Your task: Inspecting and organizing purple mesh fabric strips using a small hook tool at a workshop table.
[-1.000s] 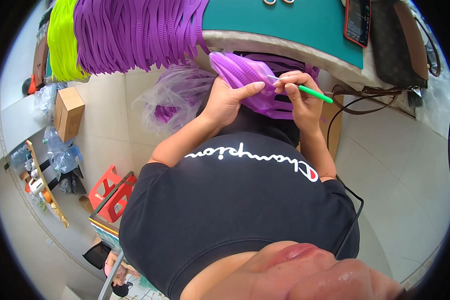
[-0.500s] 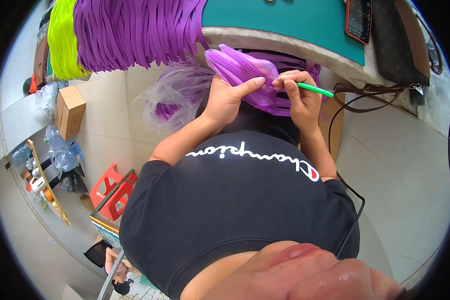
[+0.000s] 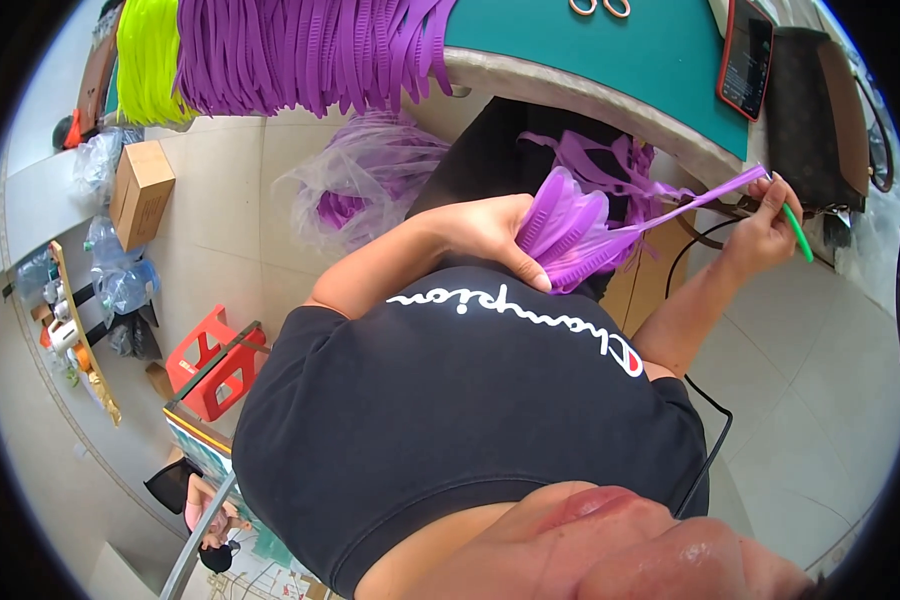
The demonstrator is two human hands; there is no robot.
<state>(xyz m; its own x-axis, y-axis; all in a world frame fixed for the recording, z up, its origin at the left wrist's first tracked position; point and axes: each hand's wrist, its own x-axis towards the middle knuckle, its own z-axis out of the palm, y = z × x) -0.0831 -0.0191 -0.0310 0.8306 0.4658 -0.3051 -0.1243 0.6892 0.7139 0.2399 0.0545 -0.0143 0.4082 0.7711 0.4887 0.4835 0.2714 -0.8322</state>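
In front of my body, my left hand (image 3: 485,235) is closed round a bundle of soft purple straps (image 3: 570,235) with ribbed ends, its thumb along the near side. One thin purple strip (image 3: 705,197) runs from the bundle, pulled out straight to the right. My right hand (image 3: 767,228) is closed at the strip's far end, out past the table edge. A slim green-handled pick (image 3: 798,233) sits in the same hand, handle pointing down; its metal tip is hard to make out. More purple straps (image 3: 610,160) hang behind the bundle over my lap.
Rows of purple straps (image 3: 310,50) and lime-green straps (image 3: 148,65) hang over the table edge. On the green mat (image 3: 590,50) lie scissor handles (image 3: 598,6) and a phone (image 3: 745,60); a brown bag (image 3: 820,110) is beside them. A plastic sack (image 3: 355,180) stands below, a red stool (image 3: 213,365) left.
My right hand has moved away to the right, drawing a purple strip out long from the bundle. My left hand and the bundle have shifted right and nearer my body.
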